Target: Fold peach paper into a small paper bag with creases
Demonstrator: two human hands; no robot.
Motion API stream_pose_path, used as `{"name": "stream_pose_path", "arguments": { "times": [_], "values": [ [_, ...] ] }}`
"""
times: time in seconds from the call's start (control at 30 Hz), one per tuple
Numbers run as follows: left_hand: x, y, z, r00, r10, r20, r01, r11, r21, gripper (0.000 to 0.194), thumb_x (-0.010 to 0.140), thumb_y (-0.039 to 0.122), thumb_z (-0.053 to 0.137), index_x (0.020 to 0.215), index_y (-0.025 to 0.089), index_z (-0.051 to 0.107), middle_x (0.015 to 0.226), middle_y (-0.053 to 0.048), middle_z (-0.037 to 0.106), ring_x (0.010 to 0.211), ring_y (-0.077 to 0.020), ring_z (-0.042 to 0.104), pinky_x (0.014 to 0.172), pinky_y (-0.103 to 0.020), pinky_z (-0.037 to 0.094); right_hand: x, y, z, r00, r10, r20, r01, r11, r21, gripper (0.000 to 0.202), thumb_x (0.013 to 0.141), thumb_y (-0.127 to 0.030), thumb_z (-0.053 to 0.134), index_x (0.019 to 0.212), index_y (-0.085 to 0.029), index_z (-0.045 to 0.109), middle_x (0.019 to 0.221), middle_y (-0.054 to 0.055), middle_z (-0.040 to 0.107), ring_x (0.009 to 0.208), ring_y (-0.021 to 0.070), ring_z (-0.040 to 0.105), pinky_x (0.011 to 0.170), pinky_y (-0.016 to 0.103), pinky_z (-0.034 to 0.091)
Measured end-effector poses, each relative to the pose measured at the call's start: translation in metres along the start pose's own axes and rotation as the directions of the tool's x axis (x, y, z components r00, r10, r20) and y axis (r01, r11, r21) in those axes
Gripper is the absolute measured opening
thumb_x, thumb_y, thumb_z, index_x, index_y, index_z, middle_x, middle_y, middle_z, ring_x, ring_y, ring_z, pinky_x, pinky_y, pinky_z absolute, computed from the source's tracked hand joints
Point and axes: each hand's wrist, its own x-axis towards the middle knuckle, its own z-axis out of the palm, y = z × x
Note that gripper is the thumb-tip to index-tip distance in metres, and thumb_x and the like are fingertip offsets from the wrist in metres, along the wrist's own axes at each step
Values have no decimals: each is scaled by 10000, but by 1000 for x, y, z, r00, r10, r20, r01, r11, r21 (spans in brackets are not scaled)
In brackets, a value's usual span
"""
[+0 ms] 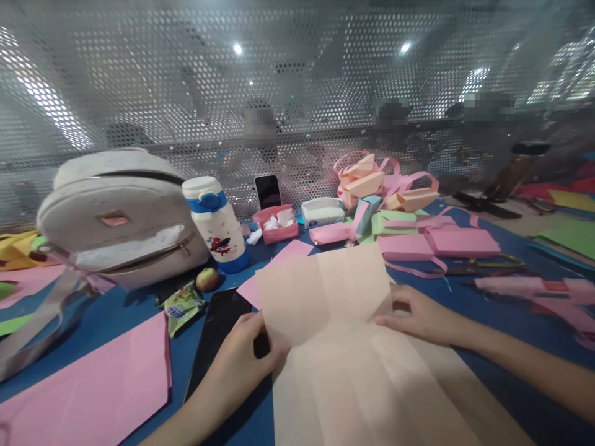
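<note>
A large sheet of pale peach paper (334, 365) with several crease lines stretches in front of me, its far end tilted up off the blue table. My left hand (248, 353) pinches the paper's left edge between thumb and fingers. At the right edge, my right hand (413, 313) grips it the same way, thumb on the near face and fingers behind. A pink sheet (290, 251) shows partly behind the raised end. Beside my left hand lies a flat black object (216, 334), partly hidden by my arm.
Left stand a white backpack (121, 217), a water bottle (216, 226), a snack packet (183, 308) and pink paper (93, 390). Behind are a phone (268, 191) and tissues (323, 212). Folded paper baskets (367, 179), pink boxes (460, 241) and a pink glue gun (534, 288) sit right. A perforated metal screen (307, 74) rises behind.
</note>
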Motion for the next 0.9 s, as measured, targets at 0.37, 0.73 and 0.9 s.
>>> {"name": "stream_pose_path", "arguments": {
  "times": [0.37, 0.73, 0.9],
  "values": [
    [2, 9, -3, 998, -48, 43, 61, 929, -366, 596, 815, 402, 631, 1349, 186, 479, 912, -51, 726, 883, -259, 685, 790, -352, 520, 3, 5, 2, 997, 1, -81, 12, 988, 152, 402, 870, -525, 611, 1042, -167, 667, 962, 97, 718, 876, 262, 663, 795, 364, 518],
    [-6, 3, -3, 972, 72, -225, -128, 962, -243, 588, 824, 427, 698, 1379, 320, 535, 1185, -39, 712, 1089, -245, 655, 928, -341, 523, 1, -1, 6, 943, -8, -333, 93, 966, 240, 453, 900, -461, 610, 1296, -245, 576, 970, 57, 695, 859, 224, 656, 783, 346, 526],
    [-6, 7, -2, 972, 147, -182, -185, 958, -217, 484, 798, 368, 724, 1273, 336, 638, 1340, -4, 641, 1232, -247, 596, 1000, -328, 509, 0, -5, 7, 951, 14, -310, 57, 974, 217, 308, 876, -489, 634, 1003, -227, 737, 1020, 63, 702, 931, 237, 638, 792, 319, 504]
  ]
}}
